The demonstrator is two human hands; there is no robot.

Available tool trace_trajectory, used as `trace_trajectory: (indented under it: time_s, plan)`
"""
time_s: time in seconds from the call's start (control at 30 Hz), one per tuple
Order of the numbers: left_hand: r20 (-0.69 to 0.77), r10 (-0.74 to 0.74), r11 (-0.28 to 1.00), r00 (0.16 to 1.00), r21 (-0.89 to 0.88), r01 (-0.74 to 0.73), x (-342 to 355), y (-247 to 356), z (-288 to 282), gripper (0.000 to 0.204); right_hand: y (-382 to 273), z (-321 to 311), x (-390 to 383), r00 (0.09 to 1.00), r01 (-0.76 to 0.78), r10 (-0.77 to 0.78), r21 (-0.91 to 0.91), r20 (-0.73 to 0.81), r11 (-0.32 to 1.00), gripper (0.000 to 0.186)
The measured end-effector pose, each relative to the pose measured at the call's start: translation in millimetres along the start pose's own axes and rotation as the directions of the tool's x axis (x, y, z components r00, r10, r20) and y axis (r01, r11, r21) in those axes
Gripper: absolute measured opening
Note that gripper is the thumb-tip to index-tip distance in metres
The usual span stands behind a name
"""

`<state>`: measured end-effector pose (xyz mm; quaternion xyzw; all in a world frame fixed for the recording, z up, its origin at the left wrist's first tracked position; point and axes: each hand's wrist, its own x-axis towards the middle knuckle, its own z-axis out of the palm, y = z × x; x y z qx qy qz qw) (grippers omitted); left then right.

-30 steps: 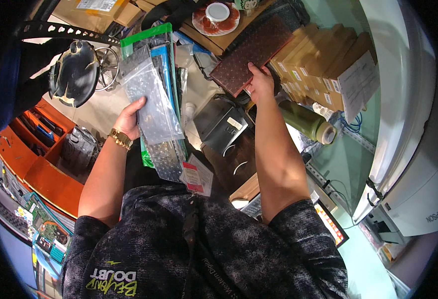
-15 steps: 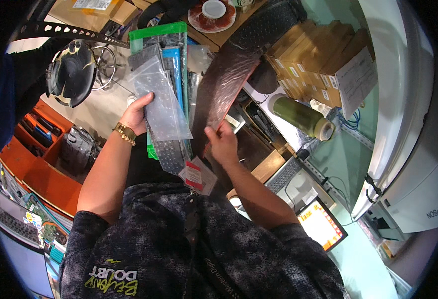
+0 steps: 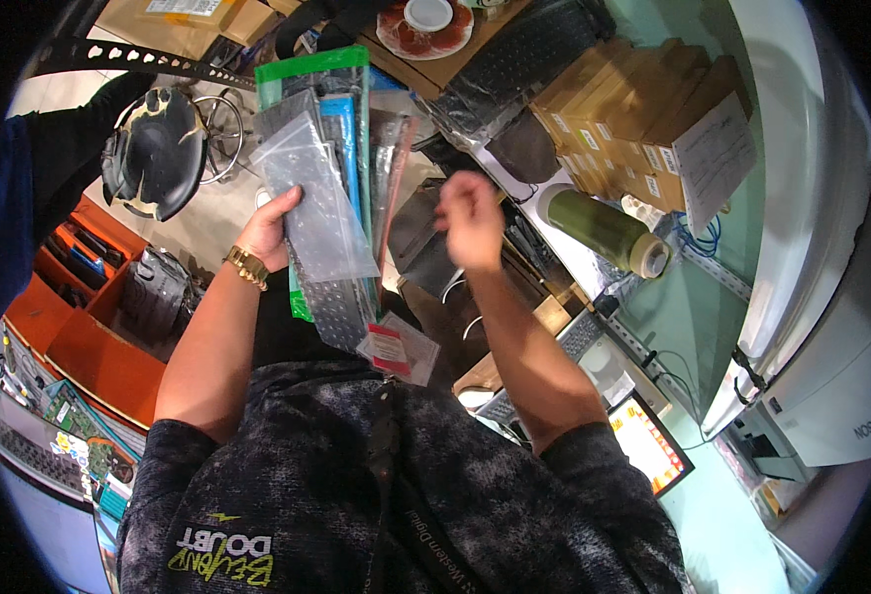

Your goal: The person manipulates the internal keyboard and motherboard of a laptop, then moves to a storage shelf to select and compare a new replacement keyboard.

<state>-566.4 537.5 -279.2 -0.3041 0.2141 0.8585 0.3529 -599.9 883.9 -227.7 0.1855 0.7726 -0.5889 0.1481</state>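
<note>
My left hand (image 3: 270, 230) is closed around a fanned stack of flat plastic sleeves, its thumb pressing on a clear plastic bag (image 3: 316, 203) at the front. Behind the bag are a dark dotted sleeve (image 3: 331, 312), a blue-edged sleeve (image 3: 340, 117) and a green-edged sleeve (image 3: 307, 65). On the stack's right side stands a dark sleeve with a red edge (image 3: 390, 168). What the sleeves contain is unclear. My right hand (image 3: 472, 220) is raised to the right of the stack, apart from it. Its fingers look bent but are smeared by motion, and nothing shows in them.
Right of my hands lie a green bottle (image 3: 599, 228) and stacked cardboard boxes (image 3: 623, 124). A black wrapped package (image 3: 524, 69) rests at the far side. Leftward are a worn black stool (image 3: 158, 148) and an orange drawer unit (image 3: 108, 351). A lit screen (image 3: 643, 445) stands lower right.
My right hand has let go of the red-edged sleeve and moved up and slightly right. That sleeve now sits against the stack in my left hand, which has hardly moved.
</note>
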Motion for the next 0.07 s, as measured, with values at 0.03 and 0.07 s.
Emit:
trace_trajectory:
  time_s: [0.03,0.07]
  plan:
    - [-0.023,0.009,1.0,1.0,-0.011,-0.009,-2.5,2.1,-4.0,0.07,-10.8,-6.8,34.6,0.984,-0.143,0.143,0.006,-0.104,0.99,0.026]
    - [-0.016,-0.01,0.999,1.0,-0.042,0.01,-1.6,3.0,-11.9,0.074,-21.4,-16.4,65.7,0.959,-0.208,0.211,0.036,-0.187,0.978,0.027]
